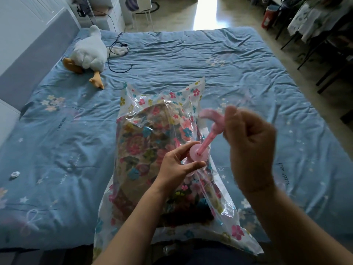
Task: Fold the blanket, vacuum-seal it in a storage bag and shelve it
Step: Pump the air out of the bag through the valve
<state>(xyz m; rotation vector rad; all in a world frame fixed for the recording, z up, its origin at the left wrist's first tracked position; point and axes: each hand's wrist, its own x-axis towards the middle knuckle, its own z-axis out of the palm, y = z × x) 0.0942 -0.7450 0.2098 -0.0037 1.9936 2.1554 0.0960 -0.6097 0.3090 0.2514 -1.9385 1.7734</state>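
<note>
A clear storage bag (137, 104) printed with flowers lies lengthwise on the blue bed (229, 69). The folded floral blanket (145, 138) sits inside it. A pink hand pump (207, 140) stands tilted on the bag's right side, its round base on the plastic. My left hand (177, 165) pinches the pump's round base. My right hand (250, 144) grips the pump's handle at the top; it is blurred by motion.
A white plush goose (89, 52) and a black cable (118, 52) lie at the bed's far left. A small clear cap (15, 174) rests on the left of the bed. A grey headboard runs along the left; chairs and a table stand at the right.
</note>
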